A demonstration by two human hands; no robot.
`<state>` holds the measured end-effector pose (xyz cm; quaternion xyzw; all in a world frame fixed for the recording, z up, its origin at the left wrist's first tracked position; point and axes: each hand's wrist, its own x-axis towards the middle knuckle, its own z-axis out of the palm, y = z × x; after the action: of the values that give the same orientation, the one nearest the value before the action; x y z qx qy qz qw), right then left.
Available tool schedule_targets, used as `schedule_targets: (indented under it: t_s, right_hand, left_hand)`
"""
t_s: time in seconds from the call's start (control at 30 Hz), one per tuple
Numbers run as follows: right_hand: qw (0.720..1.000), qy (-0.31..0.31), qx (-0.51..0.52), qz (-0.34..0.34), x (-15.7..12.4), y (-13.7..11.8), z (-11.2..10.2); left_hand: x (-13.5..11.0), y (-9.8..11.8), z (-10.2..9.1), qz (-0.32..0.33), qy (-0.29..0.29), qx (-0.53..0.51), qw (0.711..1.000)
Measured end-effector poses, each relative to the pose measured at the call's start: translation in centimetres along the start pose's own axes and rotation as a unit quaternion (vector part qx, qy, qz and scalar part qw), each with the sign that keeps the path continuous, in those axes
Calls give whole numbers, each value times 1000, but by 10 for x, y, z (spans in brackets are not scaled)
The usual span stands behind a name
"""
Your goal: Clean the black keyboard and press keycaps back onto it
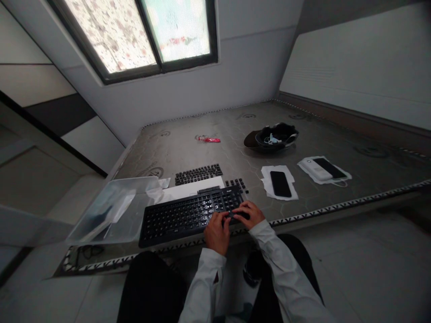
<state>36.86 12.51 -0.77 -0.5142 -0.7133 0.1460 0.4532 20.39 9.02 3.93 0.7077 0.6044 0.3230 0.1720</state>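
Note:
A black keyboard (182,216) lies at a slant along the near edge of the mattress, with the keycaps apparently off much of it. Both hands meet over its right end. My left hand (218,233) has thumb and fingertips closed together at the keyboard's near edge. Beside it, my right hand (249,214) is closed in a pinch over the keys, fingers pointing left. Something small and dark shows between the fingertips, too small to name. Behind the keyboard, loose black keycaps (198,174) lie in rows, and a smaller group of keycaps (236,183) sits to the right.
A clear plastic bin (126,220) stands left of the keyboard. White paper (193,188) lies behind it. To the right are a phone (280,184) on tissue and a white device (318,170) beside another dark one. Farther back are a cap (271,137) and a red packet (210,140).

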Motion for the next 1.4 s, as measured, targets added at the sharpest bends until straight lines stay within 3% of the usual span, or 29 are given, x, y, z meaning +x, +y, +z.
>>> schedule_targets:
  t_s: [0.27, 0.6, 0.97, 1.4]
  right_hand:
    - [996, 28, -23, 79, -3, -6, 5]
    - [992, 66, 38, 101, -2, -4, 13]
    - [987, 73, 53, 132, -2, -10, 13]
    - [989, 62, 34, 132, -4, -9, 13]
  left_hand:
    - [2, 11, -2, -38, 7, -15, 999]
    - [16, 14, -5, -111, -5, 27, 993]
    - [26, 10, -12, -130, -59, 39, 989]
    - [22, 11, -8, -108, -40, 57, 992]
